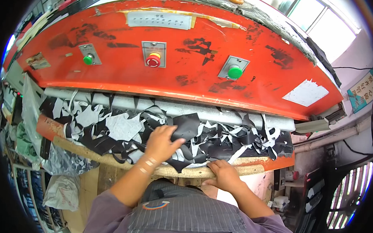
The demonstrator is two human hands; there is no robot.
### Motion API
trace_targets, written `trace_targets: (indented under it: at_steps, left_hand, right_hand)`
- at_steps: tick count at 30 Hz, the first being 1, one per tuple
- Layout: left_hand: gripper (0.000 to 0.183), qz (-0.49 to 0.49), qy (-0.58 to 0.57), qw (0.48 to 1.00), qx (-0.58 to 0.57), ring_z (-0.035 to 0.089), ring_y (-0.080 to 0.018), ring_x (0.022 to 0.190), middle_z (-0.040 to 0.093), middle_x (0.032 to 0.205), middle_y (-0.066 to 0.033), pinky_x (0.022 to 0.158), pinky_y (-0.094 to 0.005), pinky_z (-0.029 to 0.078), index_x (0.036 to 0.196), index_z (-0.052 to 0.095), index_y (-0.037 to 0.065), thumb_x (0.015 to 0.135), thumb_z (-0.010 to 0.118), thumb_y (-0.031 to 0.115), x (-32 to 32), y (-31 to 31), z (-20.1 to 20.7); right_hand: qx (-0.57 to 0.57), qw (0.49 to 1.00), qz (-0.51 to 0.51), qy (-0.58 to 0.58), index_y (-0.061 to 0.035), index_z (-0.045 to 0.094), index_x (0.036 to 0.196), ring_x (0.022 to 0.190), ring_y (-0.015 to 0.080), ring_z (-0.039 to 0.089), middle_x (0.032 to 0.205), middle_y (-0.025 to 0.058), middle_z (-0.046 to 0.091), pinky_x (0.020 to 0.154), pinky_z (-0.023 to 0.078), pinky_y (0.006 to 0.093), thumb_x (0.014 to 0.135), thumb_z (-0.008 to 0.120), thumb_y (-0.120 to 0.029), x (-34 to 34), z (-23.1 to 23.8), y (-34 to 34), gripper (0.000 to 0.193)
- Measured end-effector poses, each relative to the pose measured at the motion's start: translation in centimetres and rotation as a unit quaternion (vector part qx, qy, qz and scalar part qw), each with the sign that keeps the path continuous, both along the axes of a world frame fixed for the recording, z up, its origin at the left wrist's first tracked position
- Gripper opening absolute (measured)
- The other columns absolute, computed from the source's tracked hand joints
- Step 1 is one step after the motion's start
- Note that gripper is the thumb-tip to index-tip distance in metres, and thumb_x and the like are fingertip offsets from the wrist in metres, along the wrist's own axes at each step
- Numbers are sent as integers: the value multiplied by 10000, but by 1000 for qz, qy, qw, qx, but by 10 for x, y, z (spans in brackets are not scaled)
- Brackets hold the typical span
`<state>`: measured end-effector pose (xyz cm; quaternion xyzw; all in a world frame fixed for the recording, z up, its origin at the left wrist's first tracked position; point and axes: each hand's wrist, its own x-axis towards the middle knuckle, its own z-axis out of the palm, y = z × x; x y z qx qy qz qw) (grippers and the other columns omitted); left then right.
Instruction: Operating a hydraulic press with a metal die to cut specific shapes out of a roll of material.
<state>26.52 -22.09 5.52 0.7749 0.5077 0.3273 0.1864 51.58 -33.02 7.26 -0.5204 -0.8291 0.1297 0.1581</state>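
Observation:
A heap of black and white sheet offcuts (122,126), leather-like, lies along the bed of a red press. Over its middle, my left hand (161,145) is open, thumb and fingers apart. Its fingertips are at the left edge of a larger black piece (187,125), which lies partly raised on the heap. Farther right, my right hand (225,176) rests at the front wooden rail (250,169). Its fingers bend over the rail and the thumb sits below, gripping the edge.
The press's red upper beam (175,79) spans the far side, with a red stop button (152,60) between two green buttons (235,72). A pale roller-like bar (125,102) runs beneath it. Plastic bags (62,192) hang at the left; a rack (315,199) stands at the right.

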Motion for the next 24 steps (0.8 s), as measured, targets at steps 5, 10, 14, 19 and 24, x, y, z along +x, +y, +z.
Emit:
trace_targets:
  at_steps: [5,10,14,19,24]
  left_hand:
    - [501,93,102,990,13,548,-306,984,642,983,-117,864,-401,397,1166,575,46,738,738,249,42,-13,-3]
    - [275,49,176,965,187,557,-253,1044,644,832,-16,990,-518,318,1026,668,151,760,625,92,53,-54,34]
    - [191,24,108,973,201,592,-240,968,615,769,-18,1019,-519,323,913,680,136,759,613,46,44,-91,81]
    - [243,13,-153,986,65,638,-279,719,676,878,-94,942,-404,455,975,673,84,744,704,13,-22,-92,74]
    - [234,-28,-34,999,-20,603,-335,1036,680,983,-83,952,-431,464,1036,677,127,803,699,126,3,-111,-4]
  right_hand:
    - [7,996,-39,-78,-68,669,899,804,270,592,815,80,587,711,490,379,529,842,-311,-7,-15,-16,476]
    - [15,997,-49,-65,-68,672,868,820,269,592,815,86,587,714,489,380,505,854,-273,4,-12,-21,455]
    - [-14,997,-37,-74,-58,673,884,832,284,591,836,104,591,724,488,389,508,854,-275,15,-12,-22,471]
    - [-28,995,70,-70,-44,679,924,824,287,618,847,117,632,730,498,380,606,822,-333,29,-11,-13,453]
    - [-40,973,207,99,-48,688,997,822,323,649,877,135,678,732,518,392,827,681,-350,24,20,68,347]
